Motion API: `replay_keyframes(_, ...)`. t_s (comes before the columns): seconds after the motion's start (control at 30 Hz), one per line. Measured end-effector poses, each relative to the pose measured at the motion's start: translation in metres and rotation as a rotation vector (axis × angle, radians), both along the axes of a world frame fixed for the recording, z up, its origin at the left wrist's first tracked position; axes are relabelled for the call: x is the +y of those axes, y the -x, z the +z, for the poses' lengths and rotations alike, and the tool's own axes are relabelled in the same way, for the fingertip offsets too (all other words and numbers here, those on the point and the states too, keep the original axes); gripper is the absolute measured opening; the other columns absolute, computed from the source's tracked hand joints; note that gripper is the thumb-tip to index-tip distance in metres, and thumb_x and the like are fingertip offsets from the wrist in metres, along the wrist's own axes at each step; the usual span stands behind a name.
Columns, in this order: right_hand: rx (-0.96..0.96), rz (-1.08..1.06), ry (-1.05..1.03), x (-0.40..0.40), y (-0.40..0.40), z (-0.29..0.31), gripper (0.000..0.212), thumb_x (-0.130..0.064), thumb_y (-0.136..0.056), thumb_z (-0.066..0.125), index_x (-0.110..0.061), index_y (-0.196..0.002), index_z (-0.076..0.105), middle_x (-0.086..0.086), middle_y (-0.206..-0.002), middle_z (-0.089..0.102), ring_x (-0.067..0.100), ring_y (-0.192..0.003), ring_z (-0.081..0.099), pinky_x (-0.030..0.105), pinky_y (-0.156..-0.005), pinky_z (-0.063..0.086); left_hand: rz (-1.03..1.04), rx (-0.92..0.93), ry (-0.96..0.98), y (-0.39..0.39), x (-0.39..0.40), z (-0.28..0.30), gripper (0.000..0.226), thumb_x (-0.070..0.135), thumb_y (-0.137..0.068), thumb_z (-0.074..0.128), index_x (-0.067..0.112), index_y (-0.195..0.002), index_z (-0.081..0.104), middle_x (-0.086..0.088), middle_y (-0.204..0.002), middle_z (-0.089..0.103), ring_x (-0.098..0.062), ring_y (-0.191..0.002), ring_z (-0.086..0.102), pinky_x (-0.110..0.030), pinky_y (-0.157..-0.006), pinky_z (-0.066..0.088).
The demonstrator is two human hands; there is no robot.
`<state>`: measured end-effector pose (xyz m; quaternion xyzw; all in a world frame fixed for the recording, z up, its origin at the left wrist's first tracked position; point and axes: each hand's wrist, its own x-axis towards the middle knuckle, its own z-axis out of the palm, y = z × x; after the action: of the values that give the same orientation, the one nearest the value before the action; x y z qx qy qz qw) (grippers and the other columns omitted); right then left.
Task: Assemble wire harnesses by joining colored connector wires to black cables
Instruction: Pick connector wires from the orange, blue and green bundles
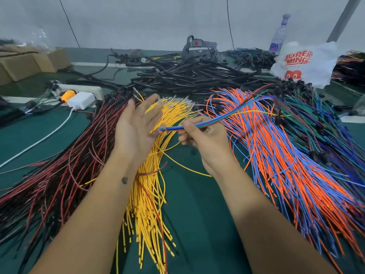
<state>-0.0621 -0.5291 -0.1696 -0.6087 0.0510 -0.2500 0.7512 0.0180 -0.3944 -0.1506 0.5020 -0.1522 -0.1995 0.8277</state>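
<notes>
Wires (189,126), a slim bunch of blue, green, red and yellow strands, sit pinched in the right hand (205,139), cut ends poking left toward the left hand (136,125), which is raised palm-up with fingers spread and nothing in it. Under both hands lies the yellow pile (152,204) (metal tips at its far end). Left of that, the red and black pile (59,175); right, orange and blue wires (286,155). Farther back, black cables (197,76) heaped on the green table (197,214).
</notes>
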Motion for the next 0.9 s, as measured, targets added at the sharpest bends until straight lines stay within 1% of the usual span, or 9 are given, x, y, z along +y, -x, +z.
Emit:
replay_keyframes(0.1,0.002,0.059,0.010,0.009,0.000,-0.001,0.016,0.000,-0.092,0.060,-0.007,-0.077,0.062,0.002,-0.063,0.067,0.012,-0.053,0.063,0.022,-0.054,0.052,-0.018,0.010,-0.006,0.008,-0.010,-0.001,0.055,0.055,-0.099,0.019,0.029,-0.126,0.059,-0.004,-0.134,0.059,-0.014,-0.128,0.049,-0.040,-0.107,0.035)
replay_keyframes(0.37,0.008,0.147,-0.018,0.018,0.001,-0.003,0.011,-0.002,-0.091,0.062,-0.007,-0.082,0.065,0.006,-0.068,0.071,0.015,-0.058,0.068,0.024,-0.060,0.056,0.009,0.010,-0.006,0.013,-0.015,-0.002,0.059,0.057,-0.099,0.016,0.025,-0.132,0.054,-0.003,-0.130,0.062,-0.014,-0.125,0.053,-0.035,-0.095,0.044)
replay_keyframes(0.43,0.007,0.162,-0.035,0.018,0.001,-0.004,0.008,-0.002,-0.092,0.061,-0.005,-0.085,0.066,0.009,-0.070,0.072,0.017,-0.061,0.069,0.025,-0.062,0.057,0.006,0.000,-0.003,0.012,-0.015,-0.004,0.058,0.056,-0.099,0.016,0.026,-0.134,0.052,-0.005,-0.131,0.061,-0.014,-0.125,0.052,-0.036,-0.098,0.043)
replay_keyframes(0.5,0.008,0.153,-0.031,0.017,0.001,-0.003,0.009,-0.002,-0.092,0.060,-0.003,-0.087,0.067,0.010,-0.071,0.072,0.018,-0.062,0.070,0.025,-0.062,0.057,-0.042,0.000,0.006,0.011,-0.014,-0.005,0.058,0.057,-0.098,0.018,0.027,-0.134,0.051,-0.006,-0.131,0.061,-0.017,-0.125,0.053,-0.038,-0.099,0.043)
replay_keyframes(0.57,0.001,0.105,-0.015,0.015,0.001,-0.002,0.009,-0.002,-0.093,0.059,0.002,-0.090,0.067,0.009,-0.069,0.072,0.018,-0.060,0.069,0.024,-0.060,0.056,-0.115,-0.005,-0.009,0.011,-0.013,-0.005,0.057,0.058,-0.097,0.022,0.025,-0.131,0.055,-0.006,-0.128,0.063,-0.022,-0.121,0.057,-0.039,-0.092,0.045)
replay_keyframes(0.67,-0.025,0.002,-0.028,0.009,0.000,0.001,0.013,0.001,-0.093,0.058,-0.003,-0.084,0.066,0.007,-0.064,0.070,0.017,-0.057,0.069,0.023,-0.057,0.055,-0.085,-0.099,-0.132,0.010,-0.014,-0.007,0.040,0.042,-0.099,0.039,0.016,-0.111,0.065,-0.002,-0.106,0.069,-0.017,-0.092,0.065,-0.028,-0.072,0.052)
replay_keyframes(0.73,-0.037,-0.074,-0.025,0.003,0.000,0.001,0.015,0.001,-0.093,0.058,-0.006,-0.083,0.066,0.005,-0.062,0.070,0.017,-0.057,0.069,0.023,-0.057,0.055,-0.015,-0.188,-0.208,0.009,-0.014,-0.009,0.017,0.023,-0.095,0.054,0.016,-0.094,0.070,0.002,-0.087,0.067,-0.012,-0.076,0.060,-0.023,-0.069,0.050)
replay_keyframes(0.8,-0.028,-0.135,-0.005,-0.002,0.000,0.000,0.012,0.000,-0.093,0.059,-0.005,-0.085,0.067,0.005,-0.061,0.070,0.018,-0.058,0.070,0.023,-0.057,0.055,0.024,-0.246,-0.266,0.007,-0.012,-0.013,0.013,0.011,-0.090,0.063,0.018,-0.086,0.073,0.008,-0.077,0.068,-0.007,-0.071,0.058,-0.020,-0.069,0.049)
replay_keyframes(0.9,-0.007,-0.177,0.051,-0.003,-0.001,-0.002,0.011,-0.002,-0.092,0.061,-0.006,-0.084,0.067,0.004,-0.061,0.070,0.020,-0.059,0.071,0.024,-0.057,0.055,0.077,-0.243,-0.270,0.004,-0.011,-0.017,0.012,0.005,-0.084,0.068,0.015,-0.088,0.073,0.009,-0.074,0.070,-0.004,-0.068,0.062,-0.017,-0.068,0.051)
